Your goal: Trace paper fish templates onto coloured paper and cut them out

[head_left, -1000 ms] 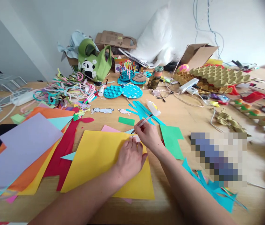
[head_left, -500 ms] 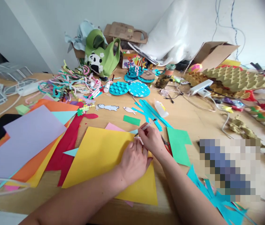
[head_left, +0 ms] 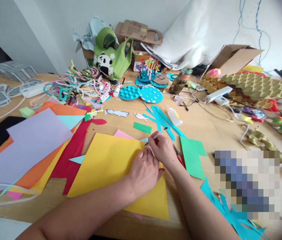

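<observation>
At the yellow sheet's (head_left: 111, 166) far right corner, the right hand's (head_left: 163, 150) fingers pinch a pen (head_left: 157, 134), its tip near a small white cutout (head_left: 149, 149); the left hand's (head_left: 144, 171) fingers, close together, press beside it. Beyond, toward the tabletop's (head_left: 116, 126) far edge, lies a glue bottle (head_left: 174, 116).

The left forearm (head_left: 91, 208) and right forearm (head_left: 195, 200) were seen uncovered, as were the left hand (head_left: 144, 171) and right hand (head_left: 164, 150); a small dark spot (head_left: 131, 192) was shown near the left wrist.
</observation>
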The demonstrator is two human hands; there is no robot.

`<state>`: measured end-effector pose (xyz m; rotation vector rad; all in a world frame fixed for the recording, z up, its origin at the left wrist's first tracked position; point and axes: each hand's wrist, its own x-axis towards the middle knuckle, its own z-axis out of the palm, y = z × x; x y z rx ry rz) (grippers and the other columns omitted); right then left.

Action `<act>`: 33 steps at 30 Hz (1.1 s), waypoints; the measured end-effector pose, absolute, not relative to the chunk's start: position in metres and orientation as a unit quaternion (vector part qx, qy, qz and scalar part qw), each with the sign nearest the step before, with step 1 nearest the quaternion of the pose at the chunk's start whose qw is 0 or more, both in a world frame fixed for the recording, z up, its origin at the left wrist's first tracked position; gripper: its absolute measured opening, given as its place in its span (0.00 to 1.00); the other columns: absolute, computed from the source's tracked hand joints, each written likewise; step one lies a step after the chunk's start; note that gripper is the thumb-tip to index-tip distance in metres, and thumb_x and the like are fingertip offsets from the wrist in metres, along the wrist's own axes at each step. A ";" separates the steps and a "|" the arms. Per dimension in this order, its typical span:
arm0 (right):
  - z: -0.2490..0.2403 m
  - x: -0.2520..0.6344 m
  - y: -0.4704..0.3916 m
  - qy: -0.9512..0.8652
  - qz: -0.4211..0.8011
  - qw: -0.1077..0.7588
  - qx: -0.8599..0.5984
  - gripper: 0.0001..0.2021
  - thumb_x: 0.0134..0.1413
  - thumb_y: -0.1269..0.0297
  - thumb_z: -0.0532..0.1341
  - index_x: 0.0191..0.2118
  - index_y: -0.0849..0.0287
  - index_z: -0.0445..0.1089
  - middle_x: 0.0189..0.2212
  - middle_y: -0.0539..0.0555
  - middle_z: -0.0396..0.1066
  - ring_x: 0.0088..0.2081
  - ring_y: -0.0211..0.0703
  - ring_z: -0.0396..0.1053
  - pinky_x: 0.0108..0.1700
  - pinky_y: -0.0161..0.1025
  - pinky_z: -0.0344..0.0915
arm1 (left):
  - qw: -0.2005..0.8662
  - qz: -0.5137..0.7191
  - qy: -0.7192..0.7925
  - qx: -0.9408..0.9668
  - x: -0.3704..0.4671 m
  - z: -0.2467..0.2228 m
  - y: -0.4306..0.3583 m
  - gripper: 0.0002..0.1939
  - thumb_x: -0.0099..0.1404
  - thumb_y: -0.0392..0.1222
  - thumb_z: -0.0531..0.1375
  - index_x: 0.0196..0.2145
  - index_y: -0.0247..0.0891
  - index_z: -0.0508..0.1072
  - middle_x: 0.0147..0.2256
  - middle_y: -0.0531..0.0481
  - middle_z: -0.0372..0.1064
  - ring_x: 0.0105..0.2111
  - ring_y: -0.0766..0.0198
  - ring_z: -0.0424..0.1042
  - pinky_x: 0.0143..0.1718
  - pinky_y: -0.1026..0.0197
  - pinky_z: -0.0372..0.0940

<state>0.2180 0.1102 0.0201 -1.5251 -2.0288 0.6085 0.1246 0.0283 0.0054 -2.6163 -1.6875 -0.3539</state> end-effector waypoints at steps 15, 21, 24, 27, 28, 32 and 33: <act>0.017 0.217 0.109 -0.764 0.204 0.272 -0.548 0.08 0.55 0.62 0.53 0.27 0.58 0.63 0.20 0.52 0.70 0.21 0.40 0.67 0.26 0.34 0.57 | -0.012 -0.137 -0.539 -0.831 0.123 0.010 0.028 0.21 0.66 0.50 0.56 0.44 0.25 0.72 0.43 0.33 0.72 0.49 0.46 0.65 0.45 0.50 0.61; 0.017 0.217 0.108 -0.771 0.196 0.273 -0.540 0.10 0.55 0.62 0.52 0.23 0.56 0.60 0.20 0.52 0.70 0.21 0.39 0.67 0.26 0.35 0.57 | -0.055 -0.111 -0.544 -0.830 0.123 0.015 0.027 0.18 0.67 0.48 0.54 0.40 0.28 0.73 0.34 0.37 0.72 0.39 0.49 0.68 0.36 0.52 0.63; 0.016 0.217 0.108 -0.776 0.174 0.274 -0.541 0.12 0.55 0.62 0.52 0.21 0.55 0.58 0.18 0.53 0.68 0.21 0.40 0.67 0.26 0.35 0.57 | -0.072 -0.088 -0.553 -0.826 0.123 0.017 0.027 0.18 0.68 0.49 0.53 0.39 0.28 0.72 0.32 0.38 0.71 0.36 0.51 0.70 0.35 0.53 0.64; 0.015 0.216 0.108 -0.779 0.170 0.272 -0.538 0.12 0.55 0.62 0.52 0.21 0.55 0.57 0.17 0.52 0.68 0.20 0.41 0.66 0.26 0.35 0.56 | -0.077 -0.071 -0.556 -0.825 0.123 0.017 0.026 0.19 0.68 0.49 0.52 0.40 0.28 0.72 0.31 0.39 0.70 0.33 0.52 0.71 0.32 0.54 0.64; 0.014 0.216 0.108 -0.781 0.173 0.271 -0.535 0.12 0.56 0.62 0.52 0.22 0.55 0.58 0.18 0.52 0.69 0.20 0.40 0.66 0.26 0.35 0.57 | -0.077 -0.067 -0.556 -0.825 0.123 0.017 0.026 0.19 0.68 0.49 0.52 0.41 0.28 0.71 0.31 0.39 0.70 0.32 0.52 0.71 0.31 0.54 0.64; 0.014 0.216 0.108 -0.785 0.185 0.270 -0.526 0.11 0.56 0.62 0.52 0.24 0.56 0.60 0.22 0.54 0.71 0.22 0.40 0.67 0.27 0.36 0.58 | -0.081 -0.060 -0.553 -0.827 0.122 0.017 0.026 0.20 0.69 0.49 0.50 0.43 0.27 0.71 0.32 0.38 0.70 0.29 0.52 0.72 0.28 0.54 0.64; 0.014 0.217 0.108 -0.784 0.185 0.270 -0.528 0.11 0.56 0.62 0.52 0.24 0.56 0.60 0.23 0.54 0.72 0.23 0.40 0.68 0.28 0.36 0.59 | -0.083 -0.059 -0.552 -0.827 0.122 0.017 0.026 0.20 0.69 0.48 0.50 0.43 0.27 0.71 0.32 0.38 0.70 0.29 0.52 0.72 0.27 0.54 0.64</act>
